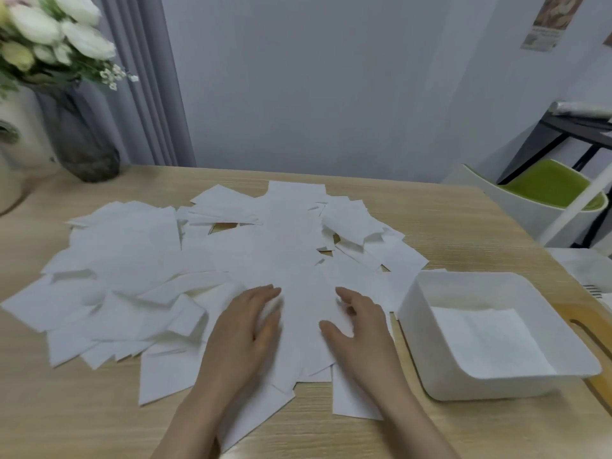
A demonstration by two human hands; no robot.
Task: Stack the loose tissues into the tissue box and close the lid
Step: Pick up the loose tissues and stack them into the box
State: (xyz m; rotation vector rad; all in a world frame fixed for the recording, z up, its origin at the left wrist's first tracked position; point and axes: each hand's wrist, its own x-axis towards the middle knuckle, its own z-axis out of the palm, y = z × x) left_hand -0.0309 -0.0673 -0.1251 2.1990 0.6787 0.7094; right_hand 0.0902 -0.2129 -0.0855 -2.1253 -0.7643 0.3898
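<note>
Wide scatter of loose white paper tissues (212, 266) left of open white plastic tissue box (410, 313), left hand (246, 329) and right hand (359, 332) resting flat, fingers relaxed, grasping nothing, few tissues inside box

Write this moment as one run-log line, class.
left hand: open, on loose tissues | right hand: open, on same pile | tissue box: open, few tissues inside | stage: gathering

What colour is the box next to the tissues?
The box is plain white, seen in the head view.
</note>
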